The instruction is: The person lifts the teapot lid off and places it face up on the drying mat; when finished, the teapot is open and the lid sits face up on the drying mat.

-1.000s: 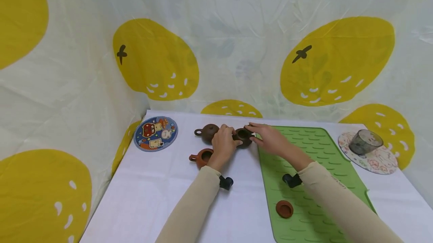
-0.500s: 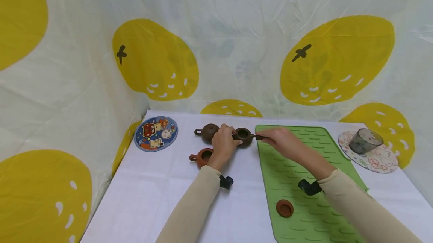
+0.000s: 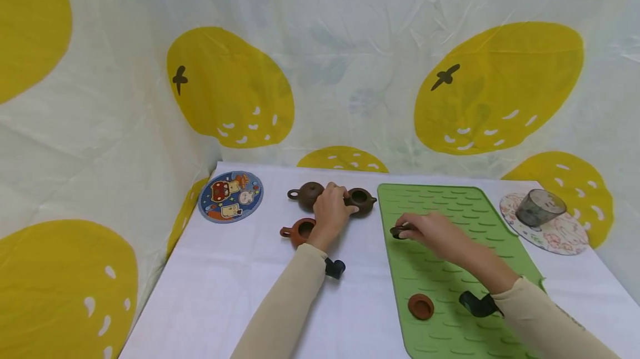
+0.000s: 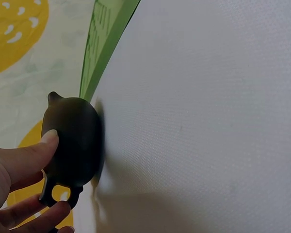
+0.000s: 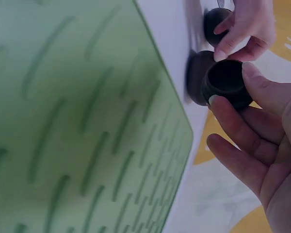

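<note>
My left hand (image 3: 331, 212) holds a small dark brown teapot (image 3: 368, 207), which stands uncovered with its spout to the right. The left wrist view has the thumb on the teapot's body (image 4: 72, 141) and other fingers at its handle. Over the green mat (image 3: 450, 264), my right hand (image 3: 435, 231) pinches a dark teapot lid (image 3: 400, 231). The lid's hollow underside (image 5: 226, 80) faces the right wrist camera. Left of the held teapot sits another dark teapot (image 3: 306, 199), lid on. A reddish-brown teapot (image 3: 298, 235), open at the top, is partly hidden by my left wrist.
A reddish-brown lid (image 3: 421, 307) lies hollow side up near the mat's left edge. At the right, a smoky glass cup (image 3: 540, 210) stands on a floral round mat (image 3: 557, 239). A blue cartoon coaster (image 3: 230, 198) lies at the far left. Patterned cloth hangs behind the table.
My right hand has lifted the lid off the dark teapot and carried it right and nearer, over the green mat. My left hand has stayed on the teapot.
</note>
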The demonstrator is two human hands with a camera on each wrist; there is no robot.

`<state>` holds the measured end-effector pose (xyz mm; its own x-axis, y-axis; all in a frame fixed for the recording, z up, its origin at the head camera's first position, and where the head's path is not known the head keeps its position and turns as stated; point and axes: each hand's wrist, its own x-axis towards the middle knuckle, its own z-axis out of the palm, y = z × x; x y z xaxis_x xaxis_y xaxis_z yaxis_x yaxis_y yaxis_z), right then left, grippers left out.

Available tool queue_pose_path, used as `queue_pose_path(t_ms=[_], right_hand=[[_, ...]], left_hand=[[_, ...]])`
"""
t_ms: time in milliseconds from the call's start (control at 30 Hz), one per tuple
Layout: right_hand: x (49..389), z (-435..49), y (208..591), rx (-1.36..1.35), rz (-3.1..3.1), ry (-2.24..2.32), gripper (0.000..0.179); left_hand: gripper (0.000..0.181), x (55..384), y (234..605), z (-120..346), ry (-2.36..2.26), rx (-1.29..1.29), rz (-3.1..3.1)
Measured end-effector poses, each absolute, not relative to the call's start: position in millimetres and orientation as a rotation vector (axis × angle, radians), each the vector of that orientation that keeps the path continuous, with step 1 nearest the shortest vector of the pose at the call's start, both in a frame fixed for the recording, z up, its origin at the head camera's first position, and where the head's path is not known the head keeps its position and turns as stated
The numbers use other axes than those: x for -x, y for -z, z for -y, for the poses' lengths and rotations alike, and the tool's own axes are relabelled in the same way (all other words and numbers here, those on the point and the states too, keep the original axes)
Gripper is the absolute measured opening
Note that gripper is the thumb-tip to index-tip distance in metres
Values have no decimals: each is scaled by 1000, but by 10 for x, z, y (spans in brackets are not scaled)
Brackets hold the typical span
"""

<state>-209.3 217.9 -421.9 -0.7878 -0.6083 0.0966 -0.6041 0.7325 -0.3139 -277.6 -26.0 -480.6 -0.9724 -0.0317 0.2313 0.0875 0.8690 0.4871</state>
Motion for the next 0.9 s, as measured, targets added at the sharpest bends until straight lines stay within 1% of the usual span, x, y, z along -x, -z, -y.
queue_pose_path(t_ms=[200,500,900], right_hand=[[1996,-2221,4350,935,-2834,575,14],[1927,-2270,4491,1054,-2800,577,14],[1868,-2306,4551,1020,-2760,686,13]], left_hand=[[35,2787,4801,262,744,39,2810],[35,2771,4814,261,742,49,2807],[35,2768,4812,267,762,57,2785]])
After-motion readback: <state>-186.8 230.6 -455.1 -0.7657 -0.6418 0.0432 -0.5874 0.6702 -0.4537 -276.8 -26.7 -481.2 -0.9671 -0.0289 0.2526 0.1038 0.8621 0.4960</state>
